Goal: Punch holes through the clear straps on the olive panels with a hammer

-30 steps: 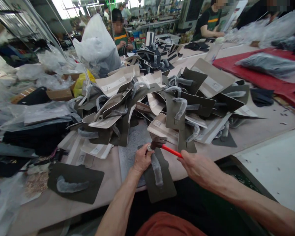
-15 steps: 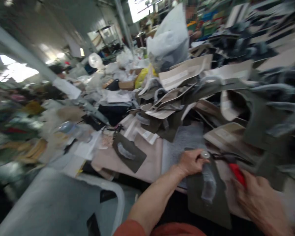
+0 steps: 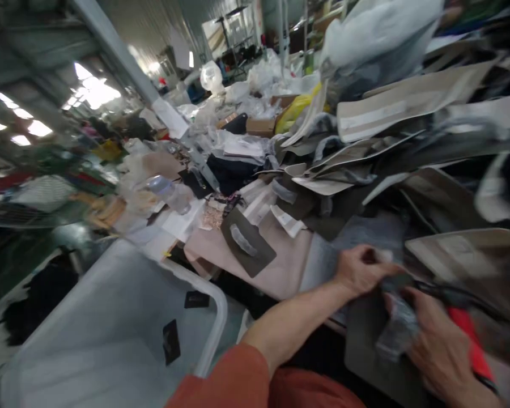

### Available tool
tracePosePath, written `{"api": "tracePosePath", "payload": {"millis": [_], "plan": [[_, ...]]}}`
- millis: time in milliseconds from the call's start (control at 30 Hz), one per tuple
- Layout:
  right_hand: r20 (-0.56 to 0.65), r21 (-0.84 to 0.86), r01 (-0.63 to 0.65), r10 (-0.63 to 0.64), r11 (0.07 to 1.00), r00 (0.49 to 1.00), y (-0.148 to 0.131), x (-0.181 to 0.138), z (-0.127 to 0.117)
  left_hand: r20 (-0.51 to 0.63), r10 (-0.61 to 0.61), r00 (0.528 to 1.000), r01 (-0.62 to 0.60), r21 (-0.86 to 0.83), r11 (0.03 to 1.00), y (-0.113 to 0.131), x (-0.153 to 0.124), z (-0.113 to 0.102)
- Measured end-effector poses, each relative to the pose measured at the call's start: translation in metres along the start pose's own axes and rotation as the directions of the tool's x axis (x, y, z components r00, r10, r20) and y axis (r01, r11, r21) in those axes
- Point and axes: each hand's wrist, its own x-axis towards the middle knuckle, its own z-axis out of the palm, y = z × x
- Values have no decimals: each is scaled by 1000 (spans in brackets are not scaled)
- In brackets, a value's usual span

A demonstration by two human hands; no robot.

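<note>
A dark grey-green flat panel lies at the table's near edge, with a clear-plastic-wrapped strip, like a handle, on it. My left hand is closed at the panel's upper end, thumb and fingers pinched together. A small whitish thing shows by those fingers, too blurred to name. My right hand bends its fingers round the panel's top and the wrapped strip from the right. Beside its wrist is a red-handled tool; whether the palm still touches it is hidden.
Another dark panel with a wrapped strip lies to the left on the pinkish table. A large pale bin stands at the lower left. Beige and dark pieces pile up behind. A slanting metal post rises at the left.
My right hand has come from the red-handled tool to the panel, beside my left hand. The panel's upper part looks lifted or bent. The view has swung left.
</note>
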Motion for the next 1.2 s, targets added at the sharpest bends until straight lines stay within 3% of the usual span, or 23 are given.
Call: {"api": "tracePosePath", "payload": {"millis": [33, 100, 200, 300, 433, 533, 667, 833, 967, 1200], "plan": [[14, -76, 13, -12, 997, 1000, -5, 1, -4, -88, -7, 996, 0, -80, 997, 7, 0, -1], [77, -196, 116, -103, 974, 992, -18, 7, -15, -124, 39, 992, -65, -218, 974, 24, 1, -8], [120, -379, 149, -111, 913, 987, -39, 25, -34, -199, 141, 970, -194, -280, 940, 52, 1, -34], [37, -524, -47, 78, 851, 996, -57, 42, -50, -314, 235, 920, -312, -221, 924, 78, -3, -68], [-75, -557, -331, 352, 761, 933, -73, 42, -58, -361, 322, 875, -379, -98, 920, 93, -19, -93], [-9, -485, -395, 447, 780, 894, -76, 23, -48, -272, 315, 909, -338, -41, 940, 81, -29, -85], [88, -282, -441, 481, 852, 872, -72, -6, -31, -91, 210, 974, -218, -95, 971, 52, -26, -57], [177, -98, -497, 506, 862, 844, -73, -16, -21, 123, 138, 983, -114, -188, 976, 22, -8, -21], [225, -78, -559, 561, 826, 797, -76, -11, -20, 180, 112, 977, -80, -176, 981, 6, 5, -6], [265, 93, -620, 581, 779, 770, -71, -7, -24, 220, 99, 971, -69, -140, 988, -3, 11, -6]]}}
